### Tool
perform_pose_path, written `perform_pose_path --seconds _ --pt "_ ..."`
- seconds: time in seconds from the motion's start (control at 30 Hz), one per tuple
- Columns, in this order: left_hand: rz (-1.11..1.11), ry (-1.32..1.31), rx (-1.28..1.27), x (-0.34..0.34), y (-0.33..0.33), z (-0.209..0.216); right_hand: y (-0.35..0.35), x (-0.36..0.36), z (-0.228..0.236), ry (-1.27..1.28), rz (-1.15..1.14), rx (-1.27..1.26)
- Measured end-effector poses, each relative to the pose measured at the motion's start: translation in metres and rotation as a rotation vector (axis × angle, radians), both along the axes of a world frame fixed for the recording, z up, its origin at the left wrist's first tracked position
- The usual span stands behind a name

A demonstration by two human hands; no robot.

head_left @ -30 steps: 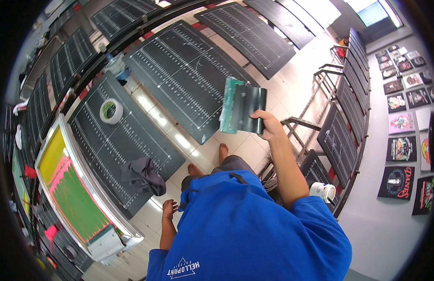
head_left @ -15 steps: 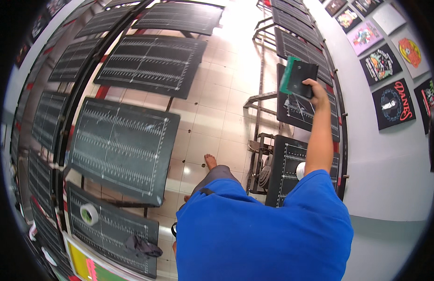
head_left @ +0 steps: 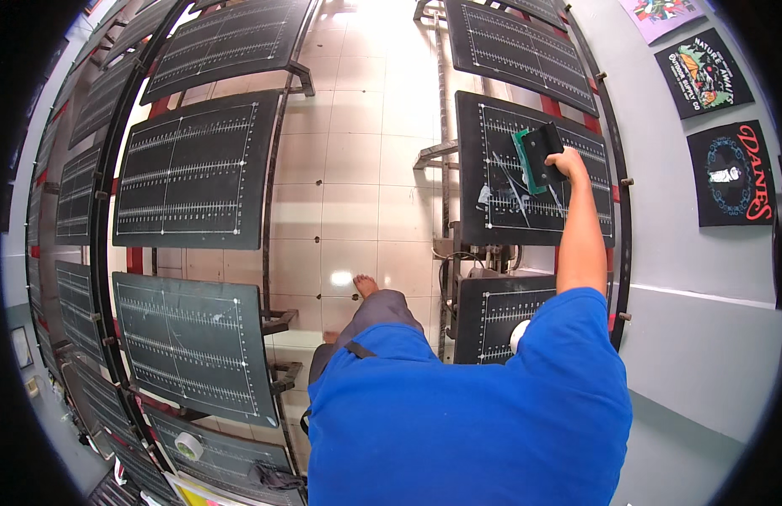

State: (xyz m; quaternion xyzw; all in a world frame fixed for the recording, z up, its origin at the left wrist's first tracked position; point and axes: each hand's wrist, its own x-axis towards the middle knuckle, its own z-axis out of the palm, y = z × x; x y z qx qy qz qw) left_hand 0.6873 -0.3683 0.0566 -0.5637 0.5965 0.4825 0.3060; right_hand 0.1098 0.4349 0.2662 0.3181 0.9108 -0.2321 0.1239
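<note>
Green-edged squeegee (head_left: 538, 157) in right hand (head_left: 569, 163) on platen (head_left: 500, 202).

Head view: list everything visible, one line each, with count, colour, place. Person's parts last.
Printing boards: many, black with white ruler lines, on arms in rows at left and right.
Scraper: one, black with a green edge, on the smeared right board, in the right hand.
Tape roll: one, pale, on a lower-left board.
Dark cloth: one, on the bottom board.
Printed shirts: at least three, mostly black, hung on the right wall.
Floor: pale tiles, centre.
Blue shirt: one, on the person, bottom centre.
Bare foot: one, on the tiles.
Right hand: gripping the scraper.
Left hand: not in view.
</note>
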Motion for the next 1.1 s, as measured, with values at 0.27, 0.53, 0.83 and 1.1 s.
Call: perform_pose_path --seconds 0.27,0.53,0.83,1.1 --pt "-0.033 -0.026 -0.003 -0.027 0.019 0.006 -0.035 -0.014 0.05 -0.012 0.076 0.482" --pt "-0.022 -0.024 0.012 -0.032 0.036 -0.003 -0.079 0.039 -0.069 0.349 0.273 0.862" --pt "0.005 0.086 0.065 0.006 0.041 -0.021 0.083 -0.055 0.039 0.028 0.147 0.44" --pt "0.467 0.154 -0.008 0.041 0.071 0.015 -0.263 -0.074 0.082 0.251 0.81 -0.167"
